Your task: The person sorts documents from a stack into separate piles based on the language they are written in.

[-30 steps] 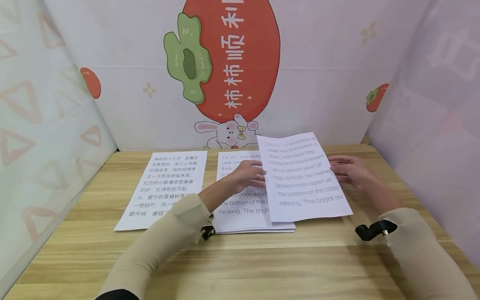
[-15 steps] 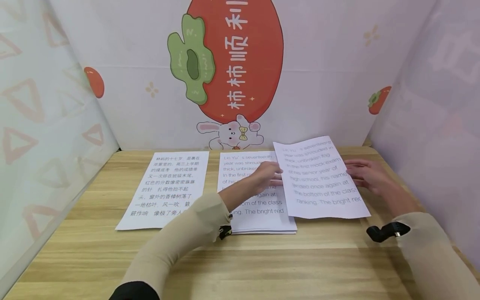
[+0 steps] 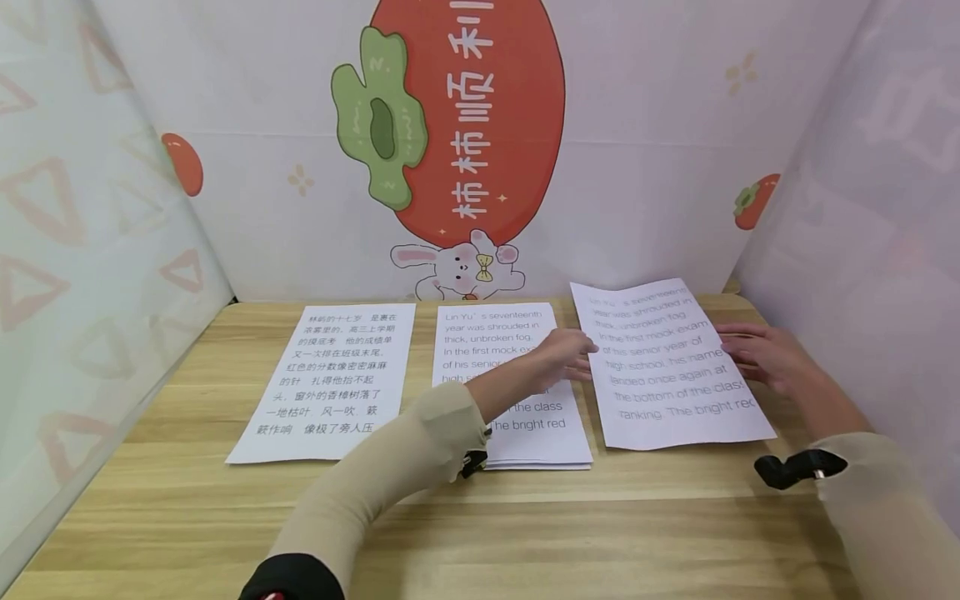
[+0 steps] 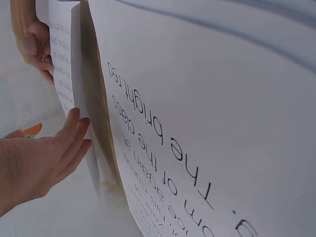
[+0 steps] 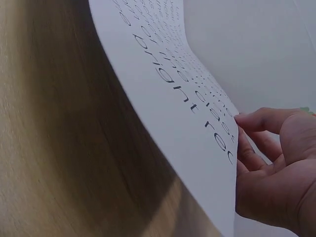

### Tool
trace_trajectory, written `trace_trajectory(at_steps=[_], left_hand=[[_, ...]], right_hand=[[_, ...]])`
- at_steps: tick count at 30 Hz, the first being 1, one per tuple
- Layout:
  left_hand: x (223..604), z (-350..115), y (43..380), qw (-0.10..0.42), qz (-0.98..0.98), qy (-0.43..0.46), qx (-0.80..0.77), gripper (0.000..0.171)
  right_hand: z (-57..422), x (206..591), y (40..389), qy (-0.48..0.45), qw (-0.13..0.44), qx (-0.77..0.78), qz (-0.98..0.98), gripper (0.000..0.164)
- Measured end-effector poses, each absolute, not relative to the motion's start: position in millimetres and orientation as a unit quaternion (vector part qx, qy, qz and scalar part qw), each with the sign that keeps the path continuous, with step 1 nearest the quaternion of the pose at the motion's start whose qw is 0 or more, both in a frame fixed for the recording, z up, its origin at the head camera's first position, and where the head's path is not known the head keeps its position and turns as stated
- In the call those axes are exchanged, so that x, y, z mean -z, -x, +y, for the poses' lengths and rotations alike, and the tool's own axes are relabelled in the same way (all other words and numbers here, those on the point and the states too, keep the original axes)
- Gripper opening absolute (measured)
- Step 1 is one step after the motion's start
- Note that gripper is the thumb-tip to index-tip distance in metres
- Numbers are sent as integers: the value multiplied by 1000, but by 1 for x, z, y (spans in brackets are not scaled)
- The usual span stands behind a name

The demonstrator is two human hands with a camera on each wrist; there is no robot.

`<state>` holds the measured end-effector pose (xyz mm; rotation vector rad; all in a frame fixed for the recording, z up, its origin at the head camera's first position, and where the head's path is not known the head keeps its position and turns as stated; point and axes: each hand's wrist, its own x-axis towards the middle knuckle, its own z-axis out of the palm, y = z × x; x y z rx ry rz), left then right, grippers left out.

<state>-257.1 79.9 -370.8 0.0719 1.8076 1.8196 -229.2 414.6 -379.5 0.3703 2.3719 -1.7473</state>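
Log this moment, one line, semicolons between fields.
Left hand: holds raised sheet, left edge; right hand: holds right edge; English stack: left of sheet; Chinese page: further left

The bench [image 3: 525,533] is pale, streaked wood. Flat on it at 10 o'clock lies a sheet [image 3: 330,375] printed in Chinese; at 12 o'clock, an English-printed stack [image 3: 540,425].

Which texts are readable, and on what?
Held sheet: "Lin Yu's seventeenth year was shrouded in thick, unbroken fog. In the first mock exam of his senior year of high school, his name landed once again at the bottom of the class ranking. The bright"; edge clipped.
Middle stack: "Lin Yu's seventeenth... bright red"; left hand covers parts.
Left sheet: "林屿的十七岁"; Chinese continues.
Backdrop: "柿柿顺利"; top clipped.
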Motion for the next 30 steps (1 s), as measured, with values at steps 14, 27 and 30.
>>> trace_trajectory(at_steps=[14,27,30], left_hand=[[377,91,251,314,694,-19,-648,48],[379,87,254,314,708,-23,-633,48],[377,84,253,313,713,-29,-627,47]], right_hand=[[424,382,223,-117,89,472,869,57],[412,380,218,-117,47,387,913,56],[402,380,216,-122,24,341,932,52]])
